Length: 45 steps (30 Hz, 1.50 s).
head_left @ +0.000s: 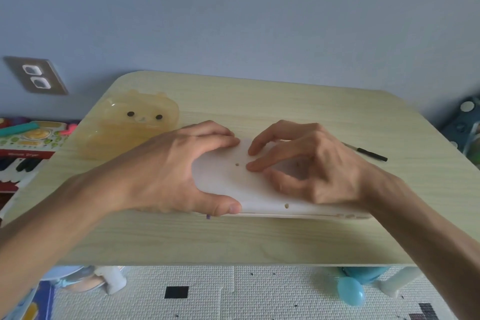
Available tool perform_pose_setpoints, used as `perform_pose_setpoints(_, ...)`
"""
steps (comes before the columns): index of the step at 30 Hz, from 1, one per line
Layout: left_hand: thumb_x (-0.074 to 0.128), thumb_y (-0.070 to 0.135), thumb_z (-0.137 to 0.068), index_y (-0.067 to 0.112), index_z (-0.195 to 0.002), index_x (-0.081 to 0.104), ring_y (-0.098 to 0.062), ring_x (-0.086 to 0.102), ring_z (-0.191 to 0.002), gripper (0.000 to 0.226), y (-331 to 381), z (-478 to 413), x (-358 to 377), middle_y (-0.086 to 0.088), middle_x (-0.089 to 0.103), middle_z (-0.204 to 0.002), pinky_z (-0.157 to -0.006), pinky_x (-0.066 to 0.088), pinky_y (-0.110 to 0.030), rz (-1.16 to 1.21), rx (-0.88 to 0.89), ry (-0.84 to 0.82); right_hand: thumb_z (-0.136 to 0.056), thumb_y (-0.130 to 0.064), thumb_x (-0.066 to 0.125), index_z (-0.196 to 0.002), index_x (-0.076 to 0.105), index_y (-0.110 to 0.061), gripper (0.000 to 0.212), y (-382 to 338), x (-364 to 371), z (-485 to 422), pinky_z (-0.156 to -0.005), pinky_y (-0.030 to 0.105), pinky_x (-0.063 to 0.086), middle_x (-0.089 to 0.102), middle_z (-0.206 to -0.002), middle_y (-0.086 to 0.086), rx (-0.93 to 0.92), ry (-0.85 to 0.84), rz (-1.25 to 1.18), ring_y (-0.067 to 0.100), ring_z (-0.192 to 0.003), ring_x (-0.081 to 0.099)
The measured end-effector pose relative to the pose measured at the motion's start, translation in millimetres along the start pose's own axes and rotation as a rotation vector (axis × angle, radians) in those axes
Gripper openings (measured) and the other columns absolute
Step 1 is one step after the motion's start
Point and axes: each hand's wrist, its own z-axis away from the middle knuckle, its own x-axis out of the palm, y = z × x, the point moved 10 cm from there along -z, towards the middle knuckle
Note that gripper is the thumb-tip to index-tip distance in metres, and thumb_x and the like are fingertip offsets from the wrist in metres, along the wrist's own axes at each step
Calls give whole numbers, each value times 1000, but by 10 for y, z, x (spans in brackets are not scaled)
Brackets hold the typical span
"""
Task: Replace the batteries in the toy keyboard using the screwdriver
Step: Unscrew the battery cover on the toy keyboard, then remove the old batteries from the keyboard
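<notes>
The white toy keyboard lies face down in the middle of the wooden table, its plain back with small screw holes facing up. My left hand grips its left end, thumb on the near edge and fingers over the far edge. My right hand rests on the back of the keyboard with fingertips pressing near the centre; what lies under the palm is hidden. The screwdriver, thin and dark, lies on the table behind my right hand, untouched.
A translucent yellow bear-shaped case stands on the table at the left back. Colourful toys lie left of the table, below a wall socket. Under the table edge are a play mat and a blue egg shape.
</notes>
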Motion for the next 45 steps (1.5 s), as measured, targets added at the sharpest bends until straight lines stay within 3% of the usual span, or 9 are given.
perform_pose_setpoints(6,66,96,-58,41,-153,47,12,43,-138,112,21,1,-13,42,37,-149,-113,42,-25,3,5,-1,-86,-11,66,-101,77,-17,20,-71,100,-68,-95,32,48,67,-114,1,-69,-62,115,22,-104,63)
perform_pose_setpoints(11,68,92,-58,44,-149,49,10,47,-134,105,40,6,-25,42,39,-147,-108,46,-29,8,7,-9,-88,-19,66,-101,64,-22,13,-61,231,-131,-88,24,37,56,-112,-4,-63,-141,145,16,-100,47)
perform_pose_setpoints(16,65,95,-57,43,-152,47,11,43,-139,110,19,9,-18,42,35,-151,-115,41,-28,-6,4,-5,-94,-15,70,-101,62,-19,12,-61,75,-83,-88,26,46,61,-98,-10,-35,-4,36,11,-97,58)
perform_pose_setpoints(22,59,102,-56,43,-155,44,15,40,-138,116,7,4,-22,46,32,-151,-112,40,-22,-21,4,5,-84,-27,88,-110,77,-21,29,146,-148,71,-96,28,56,78,-105,-12,67,61,-87,11,-102,74)
perform_pose_setpoints(27,63,101,-55,44,-153,46,20,38,-136,114,7,-4,-40,48,32,-149,-110,36,-17,-15,9,18,-78,-26,88,-110,78,-11,36,425,-551,46,-99,42,61,82,-109,-2,159,313,-325,18,-101,79)
perform_pose_setpoints(30,64,100,-55,44,-153,47,22,37,-137,114,13,-1,-41,48,31,-150,-107,34,-13,-13,15,16,-78,-29,91,-114,79,-21,39,771,-655,-97,-99,38,60,81,-109,-10,309,302,-154,5,-104,76)
perform_pose_setpoints(34,63,100,-55,46,-153,45,23,35,-137,114,20,7,-45,50,29,-149,-108,36,-14,-10,10,15,-75,-29,94,-112,82,-26,39,1155,-408,-232,-89,24,55,76,-97,-14,515,131,-1,3,-96,70)
perform_pose_setpoints(40,65,98,-56,47,-154,43,25,32,-137,112,5,8,-30,51,26,-150,-109,33,-11,-8,8,16,-77,-25,93,-108,84,-26,32,1343,-199,-271,-76,6,46,80,-97,-12,564,42,1,2,-94,71)
perform_pose_setpoints(45,65,99,-56,45,-153,45,20,35,-139,113,0,1,-25,48,29,-151,-116,36,-20,-1,8,14,-79,-28,91,-111,83,-29,33,1346,-195,-226,-76,12,48,75,-96,-14,576,40,5,10,-104,72)
